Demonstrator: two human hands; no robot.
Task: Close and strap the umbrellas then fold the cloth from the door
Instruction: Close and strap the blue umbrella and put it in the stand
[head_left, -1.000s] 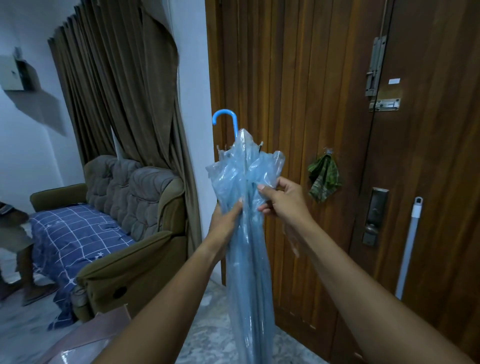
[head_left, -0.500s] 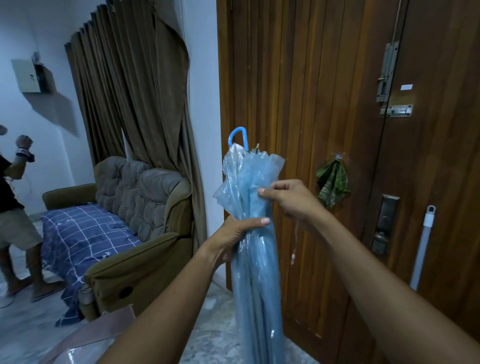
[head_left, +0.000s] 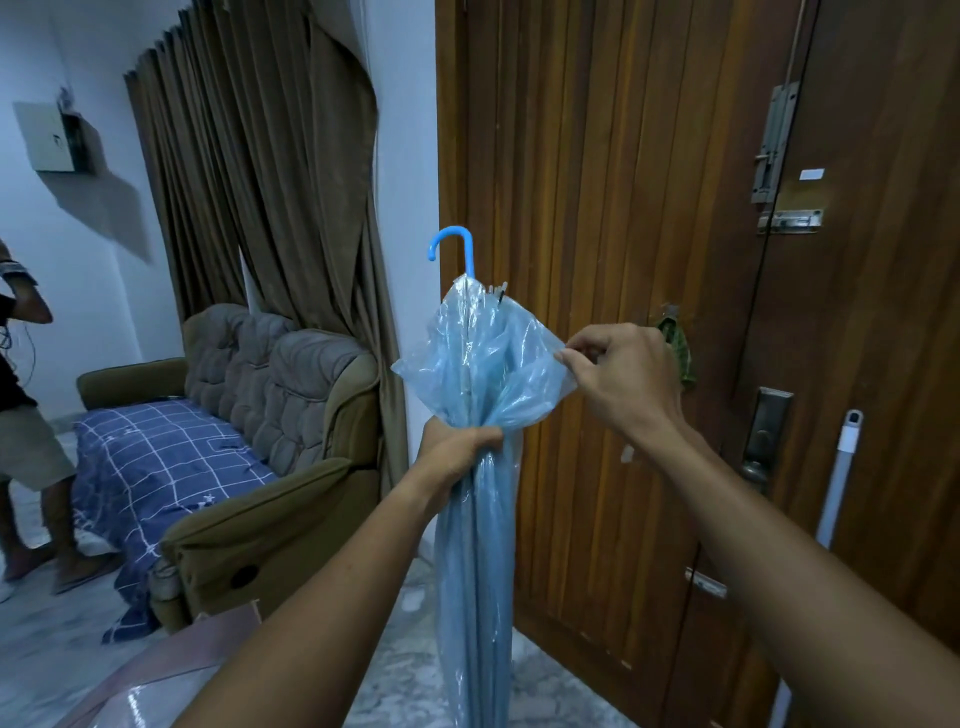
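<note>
Blue plastic umbrella (head_left: 475, 519) stands handle-up at frame centre, left hand (head_left: 457, 449) gripping its gathered canopy. Right hand (head_left: 618, 374) pinches a loose fold beside it.

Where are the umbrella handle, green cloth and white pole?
Umbrella handle (head_left: 450, 232): head view, top of the hook.
Green cloth (head_left: 684, 364): head view, lower visible fold.
White pole (head_left: 850, 431): head view, white top cap.

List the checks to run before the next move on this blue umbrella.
1. Umbrella closed, handle up: ok.
2. Left hand grips the gathered canopy: ok.
3. Right hand pinches a loose canopy fold: ok.
4. Upper canopy wrapped flat: not ok, it flares out.
5. Strap fastened: cannot tell, no strap clearly visible.
6. Cloth hanging on the door: ok.
</note>
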